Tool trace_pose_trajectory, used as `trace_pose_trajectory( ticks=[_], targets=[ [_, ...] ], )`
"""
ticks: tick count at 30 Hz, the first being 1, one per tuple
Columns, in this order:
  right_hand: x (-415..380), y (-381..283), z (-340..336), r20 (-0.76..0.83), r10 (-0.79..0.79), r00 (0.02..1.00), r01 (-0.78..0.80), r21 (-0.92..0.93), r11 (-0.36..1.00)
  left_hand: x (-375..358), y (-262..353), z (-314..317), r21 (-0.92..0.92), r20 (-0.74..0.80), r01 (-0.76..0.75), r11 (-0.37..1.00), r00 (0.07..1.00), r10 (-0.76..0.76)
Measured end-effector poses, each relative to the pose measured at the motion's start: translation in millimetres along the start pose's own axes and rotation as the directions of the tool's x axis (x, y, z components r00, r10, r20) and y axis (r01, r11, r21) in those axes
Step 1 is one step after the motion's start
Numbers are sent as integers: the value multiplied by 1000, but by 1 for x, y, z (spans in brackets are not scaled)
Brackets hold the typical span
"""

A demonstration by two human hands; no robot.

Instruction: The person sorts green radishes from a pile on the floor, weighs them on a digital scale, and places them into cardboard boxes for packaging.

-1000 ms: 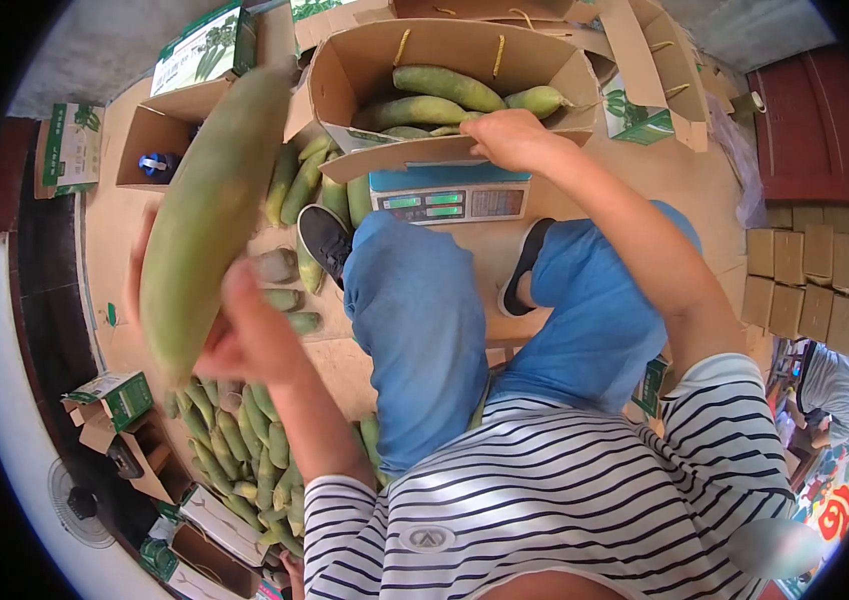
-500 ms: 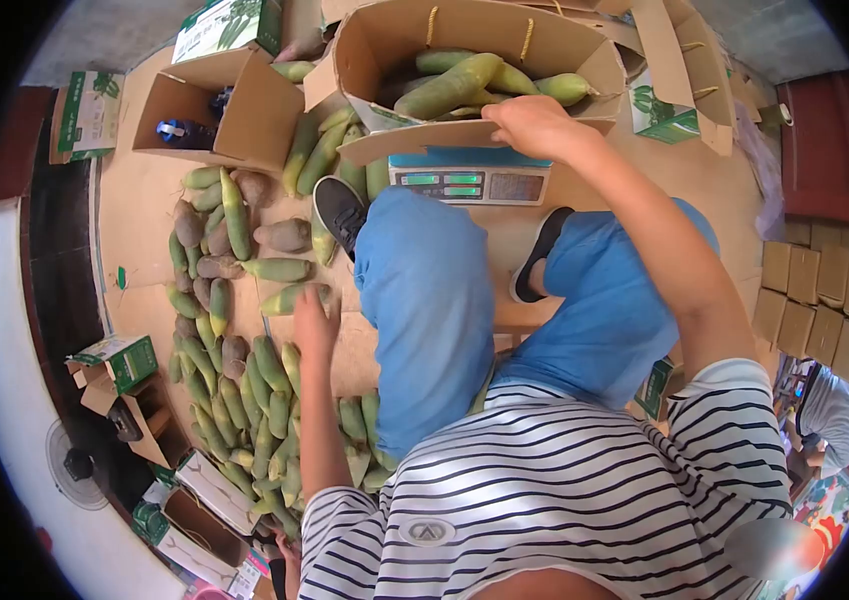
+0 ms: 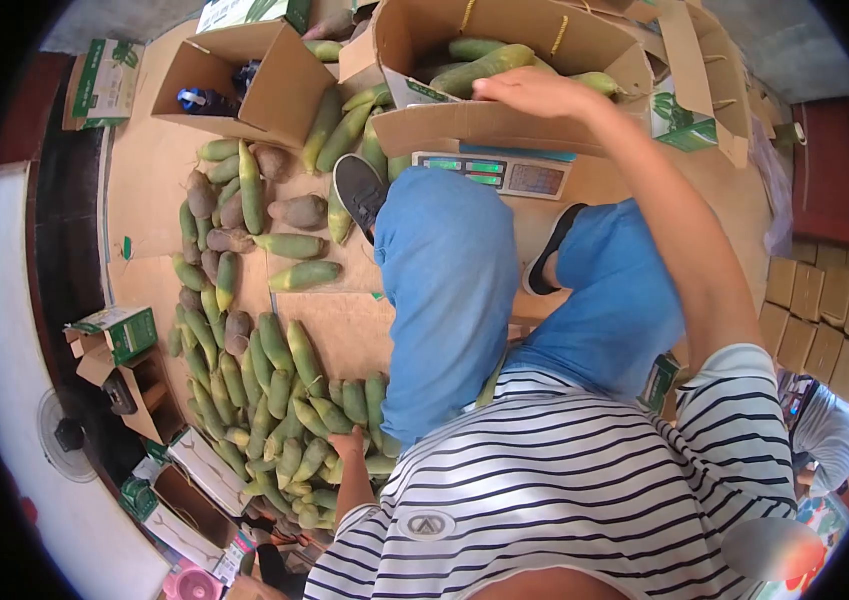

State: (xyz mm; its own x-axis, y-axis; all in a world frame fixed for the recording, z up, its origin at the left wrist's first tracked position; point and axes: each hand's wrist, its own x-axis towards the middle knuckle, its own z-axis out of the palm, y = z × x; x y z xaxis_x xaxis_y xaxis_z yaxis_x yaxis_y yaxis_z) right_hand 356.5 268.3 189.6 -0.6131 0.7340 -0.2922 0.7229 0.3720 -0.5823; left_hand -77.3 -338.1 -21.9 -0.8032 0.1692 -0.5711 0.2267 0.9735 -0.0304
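Observation:
My left hand (image 3: 348, 442) is down in the pile of green radishes (image 3: 289, 350) beside my left knee. Its fingers are at the end of one green radish (image 3: 331, 414) and partly lost among the others, so I cannot tell whether they grip it. My right hand (image 3: 509, 90) reaches over the front wall of a cardboard box (image 3: 504, 128), fingers stretched out flat. Several large green radishes (image 3: 484, 70) lie inside that box, just beyond the fingertips. Under the box, a digital scale (image 3: 494, 172) shows lit green displays.
Brownish round roots (image 3: 299, 211) lie among the radishes on the floor. An open carton (image 3: 234, 85) with blue-capped bottles stands at back left, another carton (image 3: 694, 90) at back right. Stacked boxes (image 3: 824, 300) and another person (image 3: 829, 430) are at far right.
My left hand has moved from beside a lone radish down to the pile near my knee. My right hand has shifted from the box's front flap to over its opening, fingers straighter.

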Motion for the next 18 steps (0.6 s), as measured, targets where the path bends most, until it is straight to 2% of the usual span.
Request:
trace_pose_trajectory(
  ticks=[1, 2, 3, 5, 6, 9, 12, 13, 14, 16, 18],
  targets=[
    [2, -9, 2, -37, -37, 999, 39, 68, 997, 2, 5, -1, -65, 47, 83, 994, 996, -80],
    [3, -15, -2, 0, 13, 1000, -13, 74, 997, 2, 9, -2, -125, 100, 171, 977, 982, -159],
    [9, -14, 6, -162, -39, 986, 46, 39, 998, 1, 13, -5, -122, 124, 200, 972, 975, -185],
    [25, -2, 24, -459, -155, 875, 144, -59, 988, -7, 23, -15, -113, 170, 261, 959, 956, -241],
    [28, 0, 22, -487, -151, 860, 144, -52, 988, -9, 23, -14, -148, 149, 233, 961, 966, -212],
    [8, -14, -7, -205, -37, 978, 25, -64, 998, -8, 22, -11, -176, 111, 178, 968, 981, -160],
    [-16, -28, -23, -71, 121, 990, -136, -277, 951, -4, 30, -14, -131, 129, 204, 970, 974, -187],
    [-24, -32, -27, -42, 172, 984, -175, -347, 921, -2, 34, -18, -180, 184, 236, 955, 962, -203],
    [-29, -30, -27, -103, 138, 985, -167, -376, 911, 1, 40, -22, -227, 238, 271, 935, 947, -217],
    [-37, -31, -32, -123, 150, 981, -187, -397, 898, 11, 42, -24, -374, 321, 345, 861, 919, -229],
    [-52, -49, -47, -130, 140, 982, -181, -400, 899, 15, 47, -22, -607, 404, 444, 659, 887, -225]
  ],
)
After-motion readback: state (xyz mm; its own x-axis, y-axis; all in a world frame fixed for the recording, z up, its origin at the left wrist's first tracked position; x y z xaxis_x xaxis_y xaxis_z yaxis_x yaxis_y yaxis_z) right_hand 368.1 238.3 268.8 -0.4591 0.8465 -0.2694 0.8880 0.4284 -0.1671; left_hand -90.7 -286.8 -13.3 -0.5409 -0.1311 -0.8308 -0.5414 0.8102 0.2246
